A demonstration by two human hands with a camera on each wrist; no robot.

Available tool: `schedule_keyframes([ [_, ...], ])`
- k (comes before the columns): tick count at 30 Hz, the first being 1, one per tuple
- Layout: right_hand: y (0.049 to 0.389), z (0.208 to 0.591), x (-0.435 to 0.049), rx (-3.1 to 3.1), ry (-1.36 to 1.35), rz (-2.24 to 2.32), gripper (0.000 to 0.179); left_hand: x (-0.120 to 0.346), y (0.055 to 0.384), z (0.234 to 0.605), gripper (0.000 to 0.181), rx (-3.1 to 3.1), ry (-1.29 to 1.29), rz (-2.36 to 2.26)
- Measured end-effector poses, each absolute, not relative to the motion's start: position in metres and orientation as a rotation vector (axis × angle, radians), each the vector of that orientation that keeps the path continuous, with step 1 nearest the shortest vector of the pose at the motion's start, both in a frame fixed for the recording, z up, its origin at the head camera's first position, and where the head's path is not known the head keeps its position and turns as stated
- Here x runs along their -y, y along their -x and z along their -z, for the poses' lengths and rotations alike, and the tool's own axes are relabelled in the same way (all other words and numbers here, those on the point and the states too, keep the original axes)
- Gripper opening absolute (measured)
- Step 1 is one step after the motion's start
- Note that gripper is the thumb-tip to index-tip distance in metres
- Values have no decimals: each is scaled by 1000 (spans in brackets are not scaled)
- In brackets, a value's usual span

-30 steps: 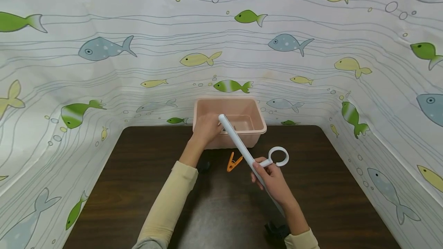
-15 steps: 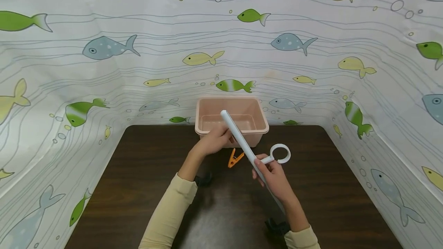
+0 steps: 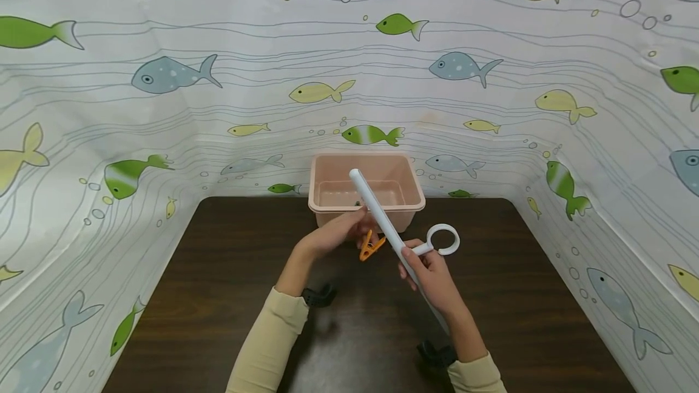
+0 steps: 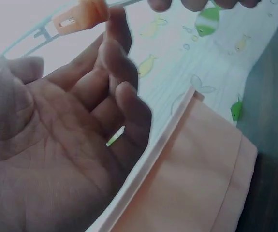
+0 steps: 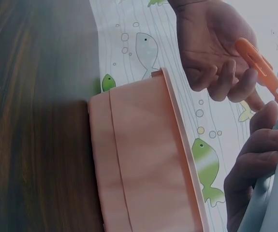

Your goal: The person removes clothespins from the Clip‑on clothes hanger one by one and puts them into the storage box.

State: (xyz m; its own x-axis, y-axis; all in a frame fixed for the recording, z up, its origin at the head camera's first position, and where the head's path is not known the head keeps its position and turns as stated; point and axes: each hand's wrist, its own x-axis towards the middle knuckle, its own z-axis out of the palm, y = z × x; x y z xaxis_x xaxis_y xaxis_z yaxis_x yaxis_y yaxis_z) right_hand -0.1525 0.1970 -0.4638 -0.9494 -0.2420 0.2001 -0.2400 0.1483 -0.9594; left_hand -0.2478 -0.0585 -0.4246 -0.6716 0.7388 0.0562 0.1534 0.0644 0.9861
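Observation:
My right hand (image 3: 434,278) grips a white plastic hanger (image 3: 377,208) that slants upward to the left, its round hook (image 3: 443,239) standing out to the right. An orange clothespin (image 3: 371,247) sits beside the hanger bar, below its upper end. My left hand (image 3: 341,232) is at the clothespin, palm up with loosely curled fingers; in the left wrist view, the fingertips lie right below the clothespin (image 4: 83,17), and the thumb (image 4: 30,67) stands apart from it. The right wrist view shows the left hand (image 5: 221,53) behind the clothespin (image 5: 259,65), with no pinch visible.
A pink plastic bin (image 3: 409,202) stands at the back of the dark wooden table (image 3: 235,296), just beyond the hands. A small dark spot shows at its near rim. Fish-patterned white sheeting (image 3: 246,29) surrounds the table.
My left hand has come out of the pink bin and moved down toward me to the orange clothespin. The right hand and the hanger have stayed nearly still.

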Motion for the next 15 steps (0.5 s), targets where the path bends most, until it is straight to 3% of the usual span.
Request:
schedule_keyframes([
  [15, 155, 464, -193, -2346, 535, 2024, 25, 67, 242, 428, 32, -1857, -1108, -1425],
])
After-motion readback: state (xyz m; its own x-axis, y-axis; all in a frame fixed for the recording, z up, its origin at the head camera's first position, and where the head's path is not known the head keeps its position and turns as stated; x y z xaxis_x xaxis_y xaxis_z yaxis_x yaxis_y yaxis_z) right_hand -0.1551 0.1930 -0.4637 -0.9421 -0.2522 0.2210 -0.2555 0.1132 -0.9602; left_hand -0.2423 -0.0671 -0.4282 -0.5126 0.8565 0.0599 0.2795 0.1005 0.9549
